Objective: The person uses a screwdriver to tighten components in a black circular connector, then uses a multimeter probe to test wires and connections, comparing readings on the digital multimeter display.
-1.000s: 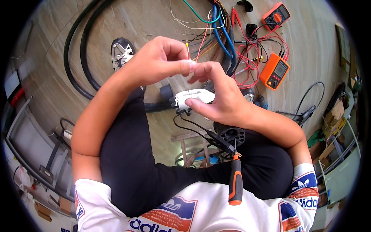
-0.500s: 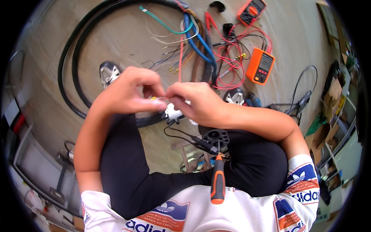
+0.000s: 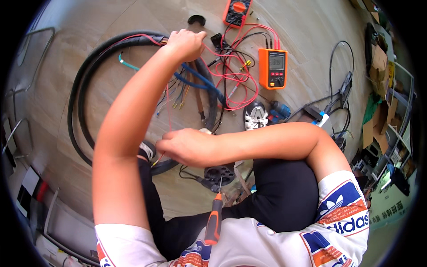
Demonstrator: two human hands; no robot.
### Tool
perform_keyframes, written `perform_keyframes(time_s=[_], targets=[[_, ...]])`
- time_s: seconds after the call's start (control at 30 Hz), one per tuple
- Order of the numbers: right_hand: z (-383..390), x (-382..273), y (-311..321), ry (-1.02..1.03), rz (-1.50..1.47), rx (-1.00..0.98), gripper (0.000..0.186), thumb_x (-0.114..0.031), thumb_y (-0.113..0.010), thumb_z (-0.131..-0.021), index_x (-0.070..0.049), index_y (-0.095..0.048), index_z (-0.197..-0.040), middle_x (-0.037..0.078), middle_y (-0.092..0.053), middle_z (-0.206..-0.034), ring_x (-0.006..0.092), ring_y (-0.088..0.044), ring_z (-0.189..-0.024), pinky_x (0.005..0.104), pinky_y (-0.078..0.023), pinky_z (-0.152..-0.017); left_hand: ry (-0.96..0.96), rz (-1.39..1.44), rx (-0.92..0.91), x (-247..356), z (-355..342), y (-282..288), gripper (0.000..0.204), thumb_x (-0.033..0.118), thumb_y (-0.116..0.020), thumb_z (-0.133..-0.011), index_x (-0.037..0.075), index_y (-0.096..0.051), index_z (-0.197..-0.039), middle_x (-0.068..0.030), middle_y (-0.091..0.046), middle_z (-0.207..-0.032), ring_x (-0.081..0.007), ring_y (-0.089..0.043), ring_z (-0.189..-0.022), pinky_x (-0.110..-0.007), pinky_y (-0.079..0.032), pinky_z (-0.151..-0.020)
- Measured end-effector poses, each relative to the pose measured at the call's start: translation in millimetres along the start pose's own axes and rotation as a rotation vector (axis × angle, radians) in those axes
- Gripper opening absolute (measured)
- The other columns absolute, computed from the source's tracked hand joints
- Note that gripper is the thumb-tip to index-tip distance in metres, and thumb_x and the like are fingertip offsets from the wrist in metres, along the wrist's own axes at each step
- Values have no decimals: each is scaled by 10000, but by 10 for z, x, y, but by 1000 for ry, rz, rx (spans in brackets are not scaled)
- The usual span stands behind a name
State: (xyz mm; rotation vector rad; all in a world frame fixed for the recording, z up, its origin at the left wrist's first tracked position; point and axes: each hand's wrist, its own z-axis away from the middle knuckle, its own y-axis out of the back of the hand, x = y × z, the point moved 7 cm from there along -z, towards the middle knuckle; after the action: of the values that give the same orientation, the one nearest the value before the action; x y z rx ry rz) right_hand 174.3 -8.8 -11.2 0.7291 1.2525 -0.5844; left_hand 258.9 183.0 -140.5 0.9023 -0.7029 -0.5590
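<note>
My right hand [image 3: 187,146] is closed on a thin red wire [image 3: 169,111]. The wire runs down into my fingers from the cable bundle, and its yellow-tipped end pokes out below them. Farther out, my left hand [image 3: 187,44] is curled over the stripped end of a thick black cable [image 3: 73,104]; its fingertips are hidden, so what they grip does not show. Blue cores [image 3: 198,80] and several thin wires [image 3: 180,98] fan out below that hand. Near my lap is a black round connector with holes [image 3: 219,173], and an orange-and-black screwdriver [image 3: 214,222] has its tip at it.
An orange multimeter [image 3: 273,69] lies right of the cable, with a second orange meter [image 3: 237,12] beyond it. Tangled red and black test leads [image 3: 238,84] spread between them and the cable. A blue power tool [image 3: 279,110] sits by my right shoe [image 3: 255,116]. Shelving and cardboard [image 3: 378,107] stand at right.
My left hand has moved away from my right hand, out to the far cable end. My right hand has come nearer and left, still holding the red wire. The view has shifted.
</note>
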Motion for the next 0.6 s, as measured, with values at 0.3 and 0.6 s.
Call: perform_keyframes(time_s=[0.3,0.6], targets=[[87,21,-59,-78,39,-114,263,-41,-599,-867,-35,-606,-1130,203,-658,-1021,425,-666,-953,516,-550,-803,187,190,141,-53,-350,-363,380,450,-640,-934,173,-686,-1191,-156,-742,-1033,-354,-694,-1023,-481,-505,-915],[39,-91,110,48,-3,30,147,-124,-642,-949,-66,-619,-1082,165,-631,-944,413,-651,-857,469,-545,-719,-143,737,829,-120,548,710,253,145,-762,-899,120,-691,-1141,-81,-651,-894,-200,-707,-823,-342,-577,-738]])
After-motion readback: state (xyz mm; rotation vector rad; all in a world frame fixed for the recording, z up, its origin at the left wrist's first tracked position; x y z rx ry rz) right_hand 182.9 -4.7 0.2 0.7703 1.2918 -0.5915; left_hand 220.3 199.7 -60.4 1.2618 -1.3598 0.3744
